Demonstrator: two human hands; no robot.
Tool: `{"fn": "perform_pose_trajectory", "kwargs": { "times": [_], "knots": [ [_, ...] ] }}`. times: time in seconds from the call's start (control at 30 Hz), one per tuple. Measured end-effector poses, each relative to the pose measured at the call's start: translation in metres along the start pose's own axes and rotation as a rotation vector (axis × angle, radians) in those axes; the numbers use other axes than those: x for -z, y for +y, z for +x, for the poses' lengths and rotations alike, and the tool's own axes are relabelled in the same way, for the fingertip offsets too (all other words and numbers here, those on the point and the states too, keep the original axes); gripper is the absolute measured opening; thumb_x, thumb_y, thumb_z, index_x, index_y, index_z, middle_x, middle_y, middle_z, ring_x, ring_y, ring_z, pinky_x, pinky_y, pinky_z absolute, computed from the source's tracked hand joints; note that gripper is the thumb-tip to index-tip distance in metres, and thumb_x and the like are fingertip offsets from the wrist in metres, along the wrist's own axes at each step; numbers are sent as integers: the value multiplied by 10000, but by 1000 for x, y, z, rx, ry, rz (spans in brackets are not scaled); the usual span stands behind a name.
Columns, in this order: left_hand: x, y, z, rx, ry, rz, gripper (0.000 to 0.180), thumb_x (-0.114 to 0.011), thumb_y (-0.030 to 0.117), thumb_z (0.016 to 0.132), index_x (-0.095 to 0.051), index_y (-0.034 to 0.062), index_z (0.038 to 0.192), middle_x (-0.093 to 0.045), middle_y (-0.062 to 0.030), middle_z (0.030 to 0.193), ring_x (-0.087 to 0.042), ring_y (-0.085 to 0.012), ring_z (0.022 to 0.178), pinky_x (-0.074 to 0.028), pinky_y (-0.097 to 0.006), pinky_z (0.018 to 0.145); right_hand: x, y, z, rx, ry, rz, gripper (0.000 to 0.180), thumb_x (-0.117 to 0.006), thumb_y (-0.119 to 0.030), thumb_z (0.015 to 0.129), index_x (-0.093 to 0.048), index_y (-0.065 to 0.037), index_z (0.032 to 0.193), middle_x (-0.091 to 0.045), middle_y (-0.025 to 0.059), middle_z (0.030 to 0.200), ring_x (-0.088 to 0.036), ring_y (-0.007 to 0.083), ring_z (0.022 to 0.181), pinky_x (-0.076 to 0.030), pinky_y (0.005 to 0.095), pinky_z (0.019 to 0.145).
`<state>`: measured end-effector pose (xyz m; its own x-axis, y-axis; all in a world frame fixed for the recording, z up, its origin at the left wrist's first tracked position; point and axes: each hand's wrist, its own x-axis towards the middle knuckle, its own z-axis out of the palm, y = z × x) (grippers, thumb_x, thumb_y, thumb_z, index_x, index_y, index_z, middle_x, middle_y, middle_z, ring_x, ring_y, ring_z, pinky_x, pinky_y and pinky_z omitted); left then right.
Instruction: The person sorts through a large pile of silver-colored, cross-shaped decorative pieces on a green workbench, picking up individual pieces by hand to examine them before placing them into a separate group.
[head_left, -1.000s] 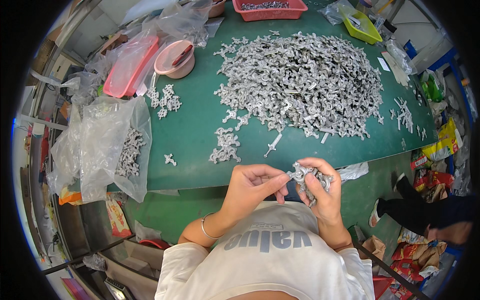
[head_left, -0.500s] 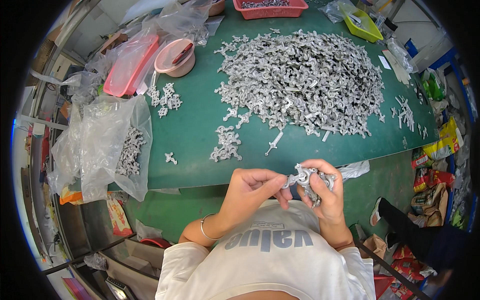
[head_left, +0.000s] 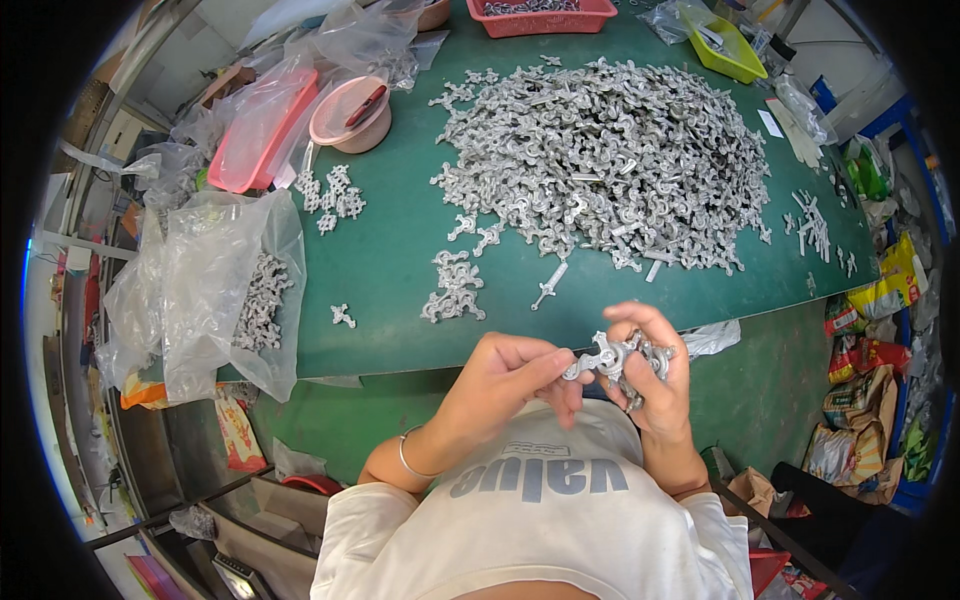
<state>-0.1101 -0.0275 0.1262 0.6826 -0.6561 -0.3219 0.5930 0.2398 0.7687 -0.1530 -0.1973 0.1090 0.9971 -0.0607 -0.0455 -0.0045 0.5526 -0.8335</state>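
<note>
Just off the table's near edge, my right hand (head_left: pixel 655 385) is closed around several small silver metal castings (head_left: pixel 640 362), its index finger lifted. My left hand (head_left: pixel 520 372) pinches the end of one silver casting (head_left: pixel 603 355) between thumb and forefinger, where it sticks out from the handful. These parts have curved, branching arms. On the table beyond lies a big heap of like silver castings (head_left: pixel 600 160). Nearer to me are a small cluster of castings (head_left: pixel 453 288), one sword-shaped silver piece (head_left: pixel 549 285) and a lone casting (head_left: pixel 343 316).
A clear plastic bag (head_left: pixel 200 290) with castings lies at the left of the green table (head_left: pixel 390 220). Behind it stand a pink basin (head_left: pixel 350 118) and a pink tray (head_left: pixel 262 130). Red (head_left: pixel 540 22) and yellow-green (head_left: pixel 725 45) baskets sit at the far side. Thin silver pieces (head_left: pixel 813 225) lie right.
My right index finger has lifted away from the castings, and my left hand has shifted slightly. At the right, another person's leg and foot have moved lower and mostly out of sight.
</note>
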Motion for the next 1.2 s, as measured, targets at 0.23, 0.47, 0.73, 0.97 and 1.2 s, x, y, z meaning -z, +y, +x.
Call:
{"fn": "perform_pose_trajectory", "kwargs": {
  "times": [0.23,0.47,0.73,0.97,1.2],
  "knots": [
    [0,-6,4,-3,-26,24,258,-488,154,894,-593,-81,877,-611,-109,737,-596,-148,602,-479,-254,569,6,4,3,18,-45,-149,132,-512,-93,864,-594,10,871,-528,32,746,-433,30,485,-311,156,416],
    [-12,-11,1,-306,113,340,108,-528,-28,825,-580,-106,878,-620,-159,747,-621,-179,665,-515,-266,599,4,-2,1,-20,47,-254,149,-519,-97,868,-559,1,763,-524,19,679,-440,31,485,-298,172,415],
    [-4,-7,5,-49,78,74,141,-538,47,833,-601,-78,833,-605,-127,655,-581,-163,518,-492,-253,494,5,-3,0,-90,3,-86,162,-514,-108,874,-530,-3,751,-515,32,690,-449,49,491,-307,172,418],
    [-4,-6,5,-29,40,53,156,-531,68,837,-605,-69,830,-601,-124,644,-576,-159,519,-479,-247,484,5,-4,-1,-108,-29,-17,165,-513,-115,874,-526,-3,753,-505,33,707,-458,52,523,-333,174,423],
    [-4,-7,4,-60,29,74,162,-529,76,841,-604,-67,844,-605,-126,659,-581,-165,542,-485,-259,508,5,-4,0,-140,-15,-9,141,-513,-130,875,-549,5,850,-531,25,728,-454,39,523,-337,164,422]
  ]
}}
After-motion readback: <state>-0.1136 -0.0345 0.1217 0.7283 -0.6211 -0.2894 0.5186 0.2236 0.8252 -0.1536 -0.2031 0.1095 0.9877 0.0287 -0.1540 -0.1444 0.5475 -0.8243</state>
